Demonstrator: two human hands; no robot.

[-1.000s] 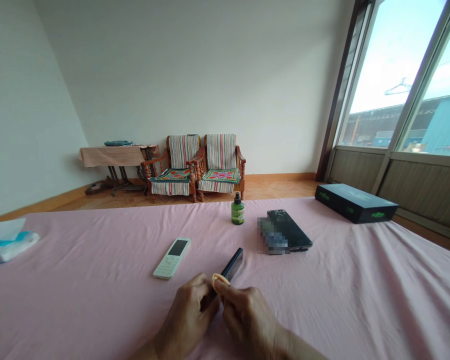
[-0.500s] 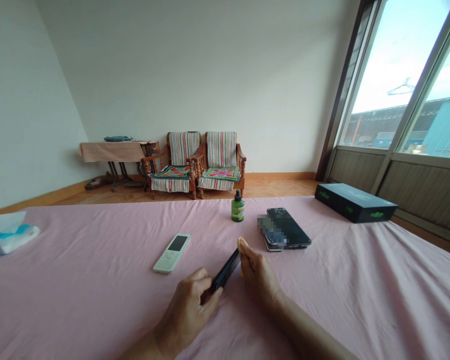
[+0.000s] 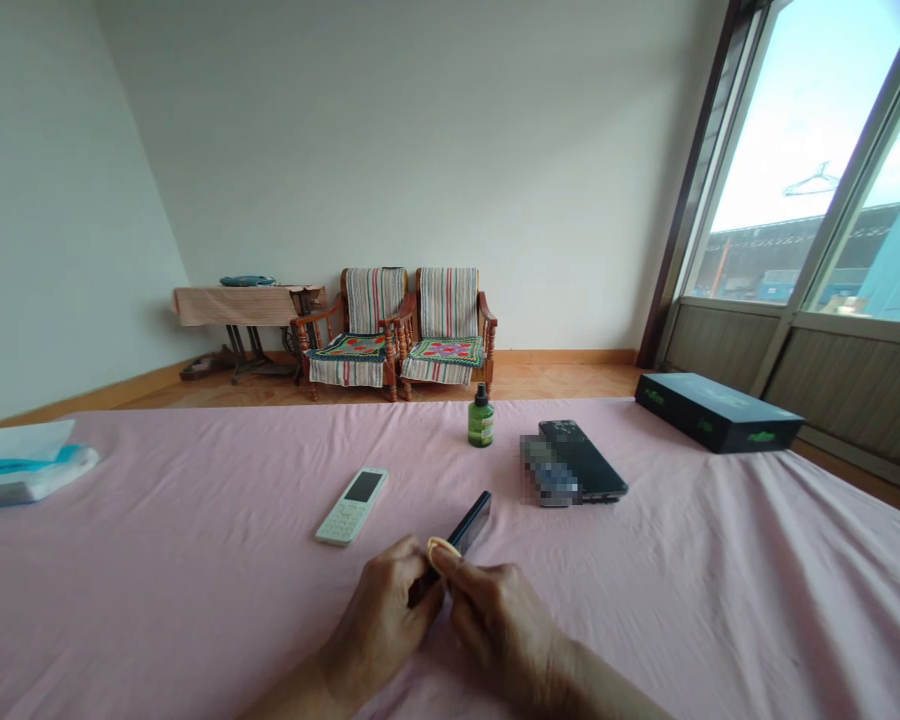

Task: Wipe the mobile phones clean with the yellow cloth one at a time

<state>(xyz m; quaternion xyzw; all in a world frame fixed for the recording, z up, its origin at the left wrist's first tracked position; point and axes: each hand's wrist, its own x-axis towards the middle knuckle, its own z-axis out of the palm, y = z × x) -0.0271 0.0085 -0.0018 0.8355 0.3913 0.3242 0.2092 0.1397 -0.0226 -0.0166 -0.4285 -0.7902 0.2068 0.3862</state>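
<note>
My left hand [image 3: 381, 607] is closed round the lower end of a dark, slim phone [image 3: 472, 520], tilted with its far end pointing up and away. My right hand [image 3: 507, 615] pinches a small pale-yellow cloth [image 3: 440, 547] against the phone's edge, close to my left fingers. The cloth is mostly covered by the fingers. To the left of the phone lies a white keypad phone [image 3: 352, 507], face up. Beyond my hands stands a green bottle [image 3: 481, 423] with a black top.
At the right rests a dark smartphone [image 3: 581, 455] with a blurred-out patch beside it. A black box [image 3: 716, 412] lies farther back. A tissue pack [image 3: 37, 478] sits at the left on the pink sheet [image 3: 195, 560]. Two wooden chairs [image 3: 446, 300] stand by the wall.
My right hand has slid the cloth from the phone's far end down its edge towards my left hand. My left hand keeps its hold. The view has shifted slightly.
</note>
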